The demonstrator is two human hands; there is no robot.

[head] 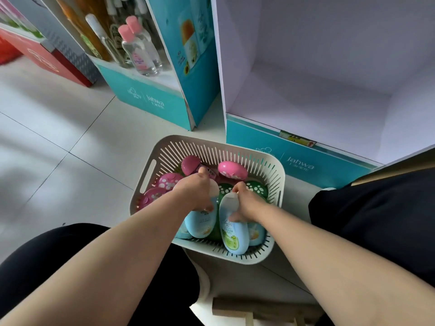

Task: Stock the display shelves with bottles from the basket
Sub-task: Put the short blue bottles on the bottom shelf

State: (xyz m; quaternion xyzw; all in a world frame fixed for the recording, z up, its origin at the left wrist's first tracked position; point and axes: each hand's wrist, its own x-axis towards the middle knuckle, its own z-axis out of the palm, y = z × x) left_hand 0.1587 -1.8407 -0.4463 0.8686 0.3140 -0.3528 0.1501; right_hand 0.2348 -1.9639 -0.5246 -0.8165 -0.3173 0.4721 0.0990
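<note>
Two light-blue bottles are gripped at once, low in the middle of the frame. The left hand (197,191) curls its fingers round the white cap end of the left-hand bottle (201,223). The right hand (247,204) closes on the cap end of the right-hand bottle (234,231), the one with a green patch on its label. Both bottles are still inside the basket (279,182), which sits on the tiled floor just in front of the empty shelf (306,102) at upper right. The step in hand looks like a double lift, so stocking of this shelf has not yet begun. The main risk is the hold itself: each hand has only the narrow top, so a smooth, rounded body hanging below could swing, slip free or strain the cap. The two blue bottles lie side by side, close to the green bottles (257,188), with the pink bottles (231,170) packed further up. A hasty pull could drag a neighbour along or knock one bottle against the other. On the way up, a dangling base could catch the slotted basket wall or the teal front lip (270,135) of the shelf. Once set down, these curved bottles may topple unless each is steadied before it is let go.
</note>
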